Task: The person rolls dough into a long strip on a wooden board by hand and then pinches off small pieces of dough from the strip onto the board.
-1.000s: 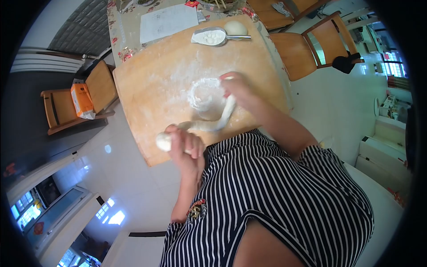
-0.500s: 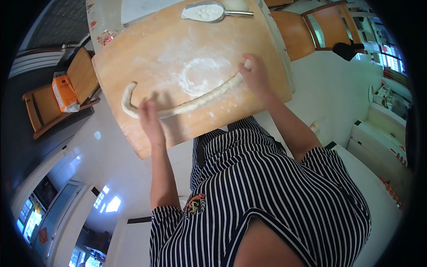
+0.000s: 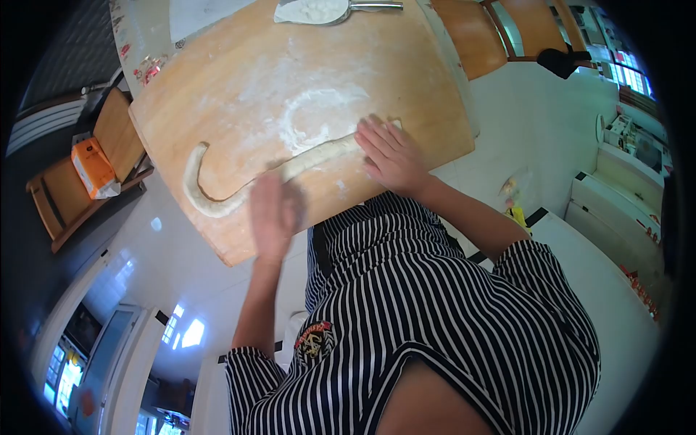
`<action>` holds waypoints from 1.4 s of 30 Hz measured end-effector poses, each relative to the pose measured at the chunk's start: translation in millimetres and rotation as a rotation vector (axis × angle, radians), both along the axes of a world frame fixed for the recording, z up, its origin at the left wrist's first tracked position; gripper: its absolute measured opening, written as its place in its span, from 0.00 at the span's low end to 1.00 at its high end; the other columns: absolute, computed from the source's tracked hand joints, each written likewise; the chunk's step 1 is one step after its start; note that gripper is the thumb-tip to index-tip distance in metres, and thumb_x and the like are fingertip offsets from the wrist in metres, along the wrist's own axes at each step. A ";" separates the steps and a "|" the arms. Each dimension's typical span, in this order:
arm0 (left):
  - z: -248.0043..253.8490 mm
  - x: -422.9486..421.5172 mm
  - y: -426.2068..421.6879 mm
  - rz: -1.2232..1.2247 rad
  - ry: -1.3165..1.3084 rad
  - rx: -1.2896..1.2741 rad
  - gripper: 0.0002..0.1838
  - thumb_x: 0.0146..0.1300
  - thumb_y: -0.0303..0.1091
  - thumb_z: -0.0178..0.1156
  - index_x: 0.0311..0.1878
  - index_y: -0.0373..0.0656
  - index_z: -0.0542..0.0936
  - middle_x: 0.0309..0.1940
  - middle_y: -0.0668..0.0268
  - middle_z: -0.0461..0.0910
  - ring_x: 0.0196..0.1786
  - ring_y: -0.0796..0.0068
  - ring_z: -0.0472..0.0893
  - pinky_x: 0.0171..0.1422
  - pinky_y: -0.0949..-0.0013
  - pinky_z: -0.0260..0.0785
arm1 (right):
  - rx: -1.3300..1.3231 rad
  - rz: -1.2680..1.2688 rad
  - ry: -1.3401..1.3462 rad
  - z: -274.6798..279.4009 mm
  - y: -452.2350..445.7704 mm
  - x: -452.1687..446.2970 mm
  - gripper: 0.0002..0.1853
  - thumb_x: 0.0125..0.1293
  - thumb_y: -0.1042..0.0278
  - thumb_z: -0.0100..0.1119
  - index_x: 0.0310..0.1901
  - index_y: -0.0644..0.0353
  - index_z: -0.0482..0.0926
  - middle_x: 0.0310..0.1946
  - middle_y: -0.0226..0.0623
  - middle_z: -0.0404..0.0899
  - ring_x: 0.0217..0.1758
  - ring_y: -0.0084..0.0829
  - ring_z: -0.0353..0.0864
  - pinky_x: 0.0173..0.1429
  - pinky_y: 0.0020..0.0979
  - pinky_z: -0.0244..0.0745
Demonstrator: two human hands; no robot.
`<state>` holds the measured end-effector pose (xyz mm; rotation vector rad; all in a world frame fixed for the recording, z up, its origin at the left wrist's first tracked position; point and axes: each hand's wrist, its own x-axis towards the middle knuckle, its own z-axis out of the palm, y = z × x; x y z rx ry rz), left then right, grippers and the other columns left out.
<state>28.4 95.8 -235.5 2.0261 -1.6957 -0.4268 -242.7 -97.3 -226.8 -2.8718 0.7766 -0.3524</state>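
Observation:
A long rope of pale dough lies across a floured wooden board, its left end curling up like a hook. My right hand rests flat over the rope near its right end, fingers stretched out, with a bit of dough showing beyond the fingertips. My left hand, blurred by motion, lies over the rope left of its middle with the fingers extended. Neither hand is wrapped around the dough. A patch of loose flour sits just behind the rope.
A metal scoop full of flour lies at the board's far edge. At left, an orange package stands on a wooden chair. Another chair stands at the right, with a dark object near it.
My right hand has gone from pinching the rope's right end to lying flat on it, further inward. My left hand has shifted right along the rope. The view has tilted slightly.

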 end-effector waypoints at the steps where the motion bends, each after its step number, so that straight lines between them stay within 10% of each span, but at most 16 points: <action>1: 6.9 -27.2 -19.8 -0.075 0.075 0.071 0.30 0.79 0.43 0.51 0.80 0.43 0.67 0.79 0.53 0.67 0.84 0.47 0.59 0.87 0.43 0.45 | 0.007 0.003 0.000 -0.3 -4.2 9.5 0.27 0.69 0.57 0.62 0.67 0.60 0.78 0.73 0.39 0.73 0.78 0.42 0.69 0.82 0.50 0.58; 10: -40.0 -8.0 -215.4 0.413 -0.418 0.059 0.28 0.82 0.54 0.42 0.80 0.60 0.69 0.82 0.62 0.64 0.85 0.54 0.58 0.85 0.35 0.44 | -0.077 -0.040 -0.223 -49.5 -132.4 143.2 0.23 0.74 0.54 0.57 0.65 0.55 0.79 0.72 0.39 0.74 0.78 0.44 0.66 0.80 0.52 0.58; 16: -12.9 -95.4 -103.8 0.150 -0.268 0.214 0.29 0.84 0.56 0.37 0.82 0.64 0.65 0.86 0.67 0.55 0.88 0.56 0.50 0.89 0.39 0.32 | -0.102 0.259 0.320 -17.5 -66.0 44.4 0.31 0.77 0.44 0.51 0.75 0.50 0.71 0.81 0.32 0.63 0.82 0.37 0.61 0.85 0.54 0.51; 21: -38.7 -119.9 -64.9 0.160 -0.302 0.225 0.32 0.81 0.62 0.42 0.84 0.67 0.62 0.87 0.62 0.52 0.88 0.49 0.46 0.88 0.37 0.32 | 0.105 0.321 0.201 -29.3 -46.8 -3.2 0.34 0.78 0.42 0.51 0.81 0.43 0.62 0.83 0.32 0.60 0.87 0.38 0.52 0.89 0.53 0.36; 26: -40.8 -26.4 -184.6 0.506 -0.348 0.155 0.30 0.83 0.57 0.40 0.83 0.62 0.64 0.85 0.59 0.57 0.86 0.45 0.52 0.85 0.32 0.40 | -0.040 0.076 -0.137 -43.1 -112.2 132.3 0.21 0.71 0.54 0.58 0.61 0.53 0.81 0.69 0.37 0.74 0.74 0.41 0.67 0.77 0.47 0.59; 32: -42.7 -35.3 -163.1 0.394 -0.360 0.212 0.28 0.83 0.55 0.40 0.81 0.62 0.67 0.83 0.64 0.62 0.85 0.53 0.58 0.85 0.36 0.46 | -0.077 0.215 -0.009 -42.4 -109.0 121.5 0.24 0.74 0.54 0.57 0.67 0.53 0.77 0.75 0.36 0.71 0.78 0.41 0.65 0.81 0.48 0.58; 36: -28.0 -105.1 -62.6 0.171 -0.283 0.310 0.31 0.83 0.57 0.39 0.85 0.63 0.59 0.87 0.67 0.51 0.88 0.58 0.49 0.90 0.41 0.33 | 0.003 0.503 0.239 -29.7 -60.1 21.0 0.34 0.79 0.43 0.49 0.80 0.50 0.64 0.82 0.36 0.62 0.86 0.38 0.56 0.88 0.49 0.45; 42: -24.8 -61.7 -120.5 0.333 -0.334 0.208 0.31 0.83 0.58 0.40 0.83 0.61 0.64 0.86 0.62 0.55 0.87 0.50 0.50 0.87 0.35 0.37 | 0.041 0.233 0.254 -21.1 -86.5 69.3 0.30 0.80 0.44 0.47 0.78 0.45 0.67 0.81 0.37 0.63 0.84 0.40 0.59 0.87 0.48 0.47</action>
